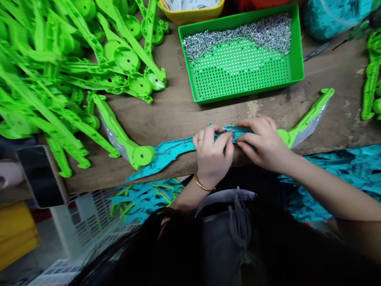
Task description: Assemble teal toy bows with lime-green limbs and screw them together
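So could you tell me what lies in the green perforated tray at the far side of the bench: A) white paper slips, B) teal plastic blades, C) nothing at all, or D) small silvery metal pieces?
D: the green tray holds a heap of small silvery metal pieces banked along its far side, with bare perforated floor nearer the hands.

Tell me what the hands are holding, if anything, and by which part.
Both the left hand and right hand pinch the middle of the teal plastic piece lying on the wooden table, fingertips meeting there.
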`<control>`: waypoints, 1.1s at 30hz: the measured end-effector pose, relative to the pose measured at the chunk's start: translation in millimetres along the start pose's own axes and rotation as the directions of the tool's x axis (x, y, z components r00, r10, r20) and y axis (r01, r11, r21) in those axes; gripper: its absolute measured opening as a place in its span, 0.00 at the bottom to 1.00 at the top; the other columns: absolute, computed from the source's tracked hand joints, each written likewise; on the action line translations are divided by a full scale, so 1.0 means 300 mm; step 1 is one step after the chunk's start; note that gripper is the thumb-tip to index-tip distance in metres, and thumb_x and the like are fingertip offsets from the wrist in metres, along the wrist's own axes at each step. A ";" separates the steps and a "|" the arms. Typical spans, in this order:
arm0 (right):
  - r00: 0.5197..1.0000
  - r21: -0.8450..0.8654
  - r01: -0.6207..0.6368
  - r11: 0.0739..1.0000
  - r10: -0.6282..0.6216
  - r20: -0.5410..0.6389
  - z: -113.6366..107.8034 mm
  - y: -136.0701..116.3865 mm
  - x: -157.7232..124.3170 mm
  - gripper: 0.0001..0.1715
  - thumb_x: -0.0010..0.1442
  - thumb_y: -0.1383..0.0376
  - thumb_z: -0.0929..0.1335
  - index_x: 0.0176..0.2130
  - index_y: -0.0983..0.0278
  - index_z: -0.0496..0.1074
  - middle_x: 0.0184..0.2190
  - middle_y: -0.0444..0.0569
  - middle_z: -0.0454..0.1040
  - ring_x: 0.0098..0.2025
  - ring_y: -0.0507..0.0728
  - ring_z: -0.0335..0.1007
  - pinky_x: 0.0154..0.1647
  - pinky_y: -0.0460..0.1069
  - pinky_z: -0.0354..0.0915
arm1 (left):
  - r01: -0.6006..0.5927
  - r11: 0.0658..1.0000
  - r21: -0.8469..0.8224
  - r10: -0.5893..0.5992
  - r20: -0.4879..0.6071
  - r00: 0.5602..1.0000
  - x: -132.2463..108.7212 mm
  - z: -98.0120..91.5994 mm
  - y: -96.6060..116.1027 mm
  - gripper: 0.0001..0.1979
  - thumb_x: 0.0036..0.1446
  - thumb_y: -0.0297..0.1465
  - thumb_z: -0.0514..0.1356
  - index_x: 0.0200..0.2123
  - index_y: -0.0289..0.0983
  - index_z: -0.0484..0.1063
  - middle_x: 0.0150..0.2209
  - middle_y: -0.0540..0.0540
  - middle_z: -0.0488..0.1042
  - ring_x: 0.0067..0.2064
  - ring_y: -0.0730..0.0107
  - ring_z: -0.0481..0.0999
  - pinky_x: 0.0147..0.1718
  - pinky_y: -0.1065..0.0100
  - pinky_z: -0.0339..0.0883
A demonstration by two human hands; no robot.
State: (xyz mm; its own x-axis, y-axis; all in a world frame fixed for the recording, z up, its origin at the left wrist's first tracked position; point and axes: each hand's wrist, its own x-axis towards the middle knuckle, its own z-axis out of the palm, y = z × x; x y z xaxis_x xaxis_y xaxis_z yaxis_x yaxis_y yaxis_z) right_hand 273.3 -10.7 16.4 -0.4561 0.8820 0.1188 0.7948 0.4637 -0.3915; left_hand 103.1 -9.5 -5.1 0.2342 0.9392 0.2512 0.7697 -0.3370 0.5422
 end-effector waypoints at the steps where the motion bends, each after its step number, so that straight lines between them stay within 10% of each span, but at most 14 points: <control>1: 1.000 -0.005 -0.005 1.000 0.005 0.022 -0.005 0.002 0.003 0.12 0.65 0.64 0.62 0.38 0.62 0.75 0.51 0.54 0.71 0.53 0.60 0.63 0.59 0.61 0.54 | 0.013 1.000 -0.001 -0.013 0.002 1.000 0.002 -0.001 0.002 0.07 0.60 0.31 0.59 0.37 0.40 0.79 0.40 0.43 0.73 0.42 0.62 0.70 0.44 0.59 0.58; 33: 0.985 0.119 -0.175 0.977 0.175 0.013 0.031 0.024 0.050 0.12 0.63 0.65 0.63 0.40 0.59 0.77 0.48 0.49 0.75 0.51 0.61 0.67 0.56 0.60 0.55 | -0.020 0.998 0.063 0.021 -0.002 1.000 0.000 0.014 0.002 0.07 0.58 0.30 0.59 0.36 0.43 0.79 0.40 0.44 0.72 0.41 0.62 0.69 0.44 0.57 0.56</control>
State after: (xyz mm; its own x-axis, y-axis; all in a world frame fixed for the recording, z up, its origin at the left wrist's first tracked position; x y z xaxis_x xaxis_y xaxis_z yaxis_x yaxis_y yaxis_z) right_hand 268.6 5.2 7.0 -0.3156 0.9482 0.0367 0.8091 0.2891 -0.5117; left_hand 106.1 -9.4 -7.9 0.2489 0.9319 0.2638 0.8009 -0.3512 0.4850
